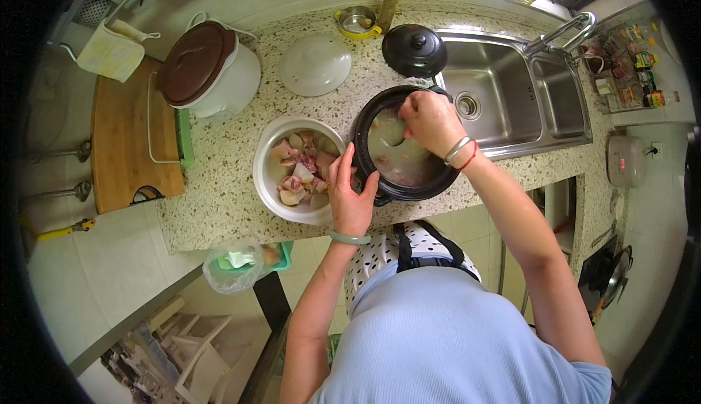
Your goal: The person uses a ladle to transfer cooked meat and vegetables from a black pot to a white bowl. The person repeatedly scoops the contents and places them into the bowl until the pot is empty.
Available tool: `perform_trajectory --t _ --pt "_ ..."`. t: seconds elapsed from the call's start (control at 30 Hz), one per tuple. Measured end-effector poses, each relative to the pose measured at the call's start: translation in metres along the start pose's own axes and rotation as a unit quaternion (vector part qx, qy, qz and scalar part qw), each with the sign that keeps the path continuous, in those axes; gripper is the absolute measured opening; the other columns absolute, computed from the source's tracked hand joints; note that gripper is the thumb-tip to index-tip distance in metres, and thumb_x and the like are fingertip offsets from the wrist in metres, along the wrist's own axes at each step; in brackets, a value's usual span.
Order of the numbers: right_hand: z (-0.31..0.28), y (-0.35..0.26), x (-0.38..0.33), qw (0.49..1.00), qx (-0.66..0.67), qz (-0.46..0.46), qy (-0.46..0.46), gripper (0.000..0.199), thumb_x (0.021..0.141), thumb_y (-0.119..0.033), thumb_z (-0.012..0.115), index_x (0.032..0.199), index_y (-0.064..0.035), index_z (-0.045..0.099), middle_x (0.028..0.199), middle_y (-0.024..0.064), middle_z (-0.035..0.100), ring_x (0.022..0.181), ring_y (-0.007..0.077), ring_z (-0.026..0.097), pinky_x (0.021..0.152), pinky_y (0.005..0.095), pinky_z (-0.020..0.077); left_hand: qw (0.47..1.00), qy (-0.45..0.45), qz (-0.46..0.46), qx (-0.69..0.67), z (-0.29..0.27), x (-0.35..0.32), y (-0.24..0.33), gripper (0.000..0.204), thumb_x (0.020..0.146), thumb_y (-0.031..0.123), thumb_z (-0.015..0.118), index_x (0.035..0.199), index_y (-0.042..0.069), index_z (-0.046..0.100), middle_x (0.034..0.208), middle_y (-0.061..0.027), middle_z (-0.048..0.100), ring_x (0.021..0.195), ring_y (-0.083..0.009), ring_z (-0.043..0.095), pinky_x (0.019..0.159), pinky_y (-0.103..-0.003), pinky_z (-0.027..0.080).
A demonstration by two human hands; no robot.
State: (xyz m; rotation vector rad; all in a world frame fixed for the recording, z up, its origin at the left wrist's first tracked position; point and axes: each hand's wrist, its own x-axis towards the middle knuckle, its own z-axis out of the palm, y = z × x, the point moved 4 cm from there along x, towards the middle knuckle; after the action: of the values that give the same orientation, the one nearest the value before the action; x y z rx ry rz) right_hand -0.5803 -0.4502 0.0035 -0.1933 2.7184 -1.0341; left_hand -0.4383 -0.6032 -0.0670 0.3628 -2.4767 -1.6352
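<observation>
A round black pot (pixel 438 187) of cloudy liquid with pale lumps stands on the counter in front of me. My right hand (pixel 432 123) is over it, fingers closed around what looks like a spoon (pixel 395 140); its curved edge dips into the liquid, and my fist hides the handle. At the pot's left side my left hand (pixel 353 196) grips the rim, thumb and fingers spread along it. Directly left of the pot is a white bowl (pixel 264 192) of raw meat chunks and pale pieces in liquid, partly covered by my left hand.
Behind the pot lie a black lid (pixel 415 51), a white lid (pixel 315 65) and a small yellow pan (pixel 358 22). A steel sink (pixel 493 83) is at right. A white container with a brown lid (pixel 197 64) stands at left. A plastic bag (pixel 232 267) hangs at the counter's front edge.
</observation>
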Motion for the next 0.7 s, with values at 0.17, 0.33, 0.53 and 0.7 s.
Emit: perform_trajectory --t 0.17,0.33,0.53,0.7 --pt "0.016 0.001 -0.004 0.999 0.0 -0.026 0.031 0.024 0.09 -0.016 0.058 0.077 0.0025 0.064 0.075 0.0272 0.063 0.078 0.0447 0.064 0.071 0.0482 0.053 1.0 -0.004 -0.008 0.003 -0.002 0.0 0.005 0.07 0.082 0.007 0.075 0.145 0.012 0.045 0.125 -0.0103 0.051 0.099 -0.0231 0.055 0.091 -0.036 0.048" --pt "0.008 0.014 -0.006 0.996 0.086 0.006 -0.018 0.027 0.094 -0.018 0.053 0.079 0.0003 0.064 0.064 0.0172 0.065 0.067 0.0332 0.068 0.066 0.0422 0.0541 1.0 -0.003 -0.011 -0.015 0.0 0.0 0.0 0.069 0.082 0.005 0.073 0.145 0.011 0.045 0.124 -0.0106 0.052 0.099 -0.023 0.055 0.091 -0.036 0.048" --pt "-0.001 0.02 -0.028 0.993 0.113 -0.038 -0.019 0.027 0.098 -0.015 0.049 0.083 0.0008 0.064 0.064 0.0126 0.067 0.064 0.0267 0.07 0.063 0.037 0.0545 1.0 -0.002 -0.006 -0.023 0.001 0.0 -0.002 0.068 0.083 0.004 0.072 0.145 0.01 0.045 0.122 -0.0105 0.053 0.098 -0.023 0.055 0.09 -0.036 0.048" --pt "0.008 0.012 -0.031 0.995 0.069 -0.077 -0.007 0.016 0.092 -0.013 0.056 0.083 0.0004 0.061 0.071 0.0185 0.067 0.067 0.0359 0.067 0.063 0.0419 0.0531 1.0 -0.008 -0.013 -0.018 0.0 0.0 0.002 0.068 0.083 0.004 0.072 0.145 0.01 0.045 0.12 -0.0103 0.053 0.097 -0.0228 0.055 0.089 -0.035 0.048"
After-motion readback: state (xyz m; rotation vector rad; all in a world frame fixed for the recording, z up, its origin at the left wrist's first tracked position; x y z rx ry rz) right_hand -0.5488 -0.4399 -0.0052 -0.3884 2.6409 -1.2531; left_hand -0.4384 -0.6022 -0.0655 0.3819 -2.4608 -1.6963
